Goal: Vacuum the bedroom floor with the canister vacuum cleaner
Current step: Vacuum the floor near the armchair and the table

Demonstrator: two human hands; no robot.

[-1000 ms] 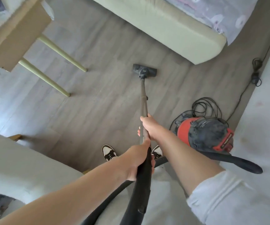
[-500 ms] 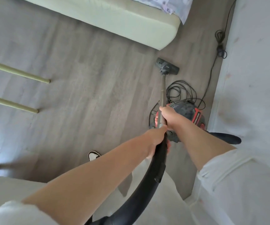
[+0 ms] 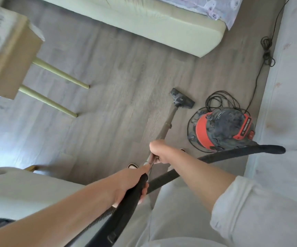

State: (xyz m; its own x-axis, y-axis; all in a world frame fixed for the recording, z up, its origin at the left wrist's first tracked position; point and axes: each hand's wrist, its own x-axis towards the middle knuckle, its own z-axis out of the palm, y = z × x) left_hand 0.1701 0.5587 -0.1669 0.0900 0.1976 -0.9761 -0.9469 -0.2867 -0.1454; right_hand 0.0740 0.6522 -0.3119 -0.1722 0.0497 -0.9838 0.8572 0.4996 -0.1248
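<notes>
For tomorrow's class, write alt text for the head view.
Both hands hold a vacuum wand: right hand ahead, left hand on the black hose grip. The floor head rests on grey floorboards beside a red canister, near a bed.

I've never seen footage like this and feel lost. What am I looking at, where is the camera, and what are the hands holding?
The camera sits on a person's head, looking down at their own arms. The right hand grips the metal wand higher up; the left hand grips the black handle where the hose joins. The wand ends in a floor brush resting on the wooden floor. Beside it stands the red canister vacuum with its coiled cord. A bed lies ahead; a stool stands at left.
</notes>
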